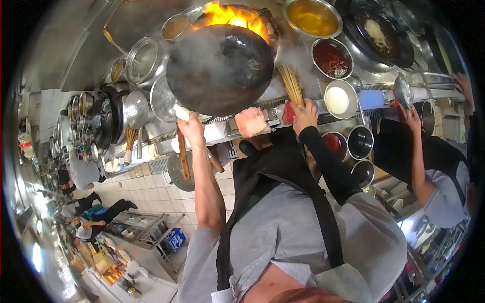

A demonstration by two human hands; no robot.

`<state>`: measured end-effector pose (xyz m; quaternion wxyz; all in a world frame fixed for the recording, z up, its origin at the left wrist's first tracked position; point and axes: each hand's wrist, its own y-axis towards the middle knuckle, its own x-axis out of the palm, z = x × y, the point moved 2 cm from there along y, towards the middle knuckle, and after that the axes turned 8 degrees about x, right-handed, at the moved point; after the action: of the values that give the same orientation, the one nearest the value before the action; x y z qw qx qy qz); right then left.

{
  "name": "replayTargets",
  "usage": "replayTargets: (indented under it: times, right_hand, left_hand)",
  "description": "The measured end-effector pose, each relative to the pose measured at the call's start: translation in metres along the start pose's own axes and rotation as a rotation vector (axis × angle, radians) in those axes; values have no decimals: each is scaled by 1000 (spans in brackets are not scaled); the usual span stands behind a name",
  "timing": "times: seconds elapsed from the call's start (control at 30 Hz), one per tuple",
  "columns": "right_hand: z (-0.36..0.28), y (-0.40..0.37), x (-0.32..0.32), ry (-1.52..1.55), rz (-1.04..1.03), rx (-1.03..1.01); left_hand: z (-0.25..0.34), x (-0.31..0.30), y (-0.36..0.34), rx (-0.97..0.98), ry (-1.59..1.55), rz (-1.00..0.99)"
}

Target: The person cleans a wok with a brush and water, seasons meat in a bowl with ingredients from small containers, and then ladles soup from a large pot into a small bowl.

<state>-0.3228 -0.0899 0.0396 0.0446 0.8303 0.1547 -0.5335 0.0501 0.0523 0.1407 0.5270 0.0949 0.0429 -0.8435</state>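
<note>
Head view, left to right: a perforated strainer [135,108] and stacked pans lean at nine o'clock, parked off the heat yet probably within reach. The left hand [192,126] is clenched around the cloth-wrapped handle of the wok [220,63], the wrap likely guarding against heat. The wok sits at twelve o'clock, tilted toward the person and steaming, with flames [232,17] licking behind its rim. At one o'clock the right hand [304,113] grips a bamboo brush [290,83] with its bristles angled toward the wok's edge. Bowls of yellow liquid [312,17], red sauce [332,58] and white paste [337,99] line the counter [217,132] beside it. At three o'clock a co-worker's hand [411,115] holds a ladle [403,91]. No writing is legible.
</note>
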Motion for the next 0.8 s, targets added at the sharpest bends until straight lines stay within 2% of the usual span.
replayTargets:
  times: [0.03,0.07,0.17,0.27,0.3,0.37,0.4,0.43,0.47,0.5,0.53,0.57,0.63,0.7,0.77,0.8]
  right_hand:
    - [-10,-6,-4,-85,113,-140]
    - [-16,-8,0,31,127,-177]
    - [-22,-13,19,-116,135,-178]
    - [-25,-16,28,-271,20,-124]
    - [-32,-19,18,-218,50,-157]
    - [-48,-27,-12,-114,112,-229]
    - [-51,-33,-2,-166,-52,-186]
    - [-54,-41,16,-216,-214,-139]
    - [-57,-47,34,-267,-373,-93]
    - [-67,-56,53,-237,-555,-359]
    - [-103,-66,47,-172,-774,-382]
    - [-125,-77,61,83,-835,-382]
    - [-163,-98,125,205,-948,-378]
    - [-206,-113,161,559,-1202,-243]
    - [-239,-111,172,846,-1393,36]
    - [-250,-112,173,979,-1443,175]
  left_hand:
    - [-13,4,2,-49,-15,28]
    - [-26,6,2,-103,-3,25]
    - [-46,37,-11,-162,-103,-45]
    - [-70,69,-16,-252,-87,-21]
    - [-72,79,-20,-290,-53,-7]
    - [-90,98,-21,-221,-84,-12]
    - [-69,104,-26,-299,-113,-74]
    - [-77,113,-21,-136,-101,-94]
    - [-91,120,-23,-295,-154,-164]
    - [-64,123,-30,-454,-204,-234]
    - [-73,125,-29,-600,-251,-367]
    - [-79,128,-22,-734,-299,-494]
    - [-64,115,-31,-813,-394,-629]
    - [-24,80,-49,-777,-309,-831]
    - [-16,42,-57,-492,-239,-1059]
    - [-1,18,-59,-455,-223,-1063]
